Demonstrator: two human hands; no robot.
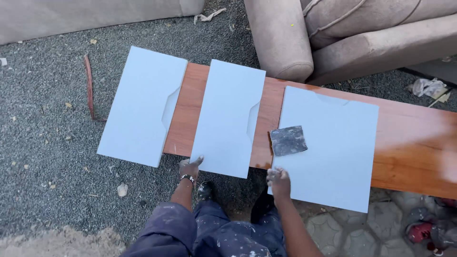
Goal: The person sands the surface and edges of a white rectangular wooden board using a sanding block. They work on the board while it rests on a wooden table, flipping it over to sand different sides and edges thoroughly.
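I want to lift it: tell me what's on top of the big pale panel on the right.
A dark square sanding sheet lies on the panel near its left edge. What's beneath that sheet is hidden.
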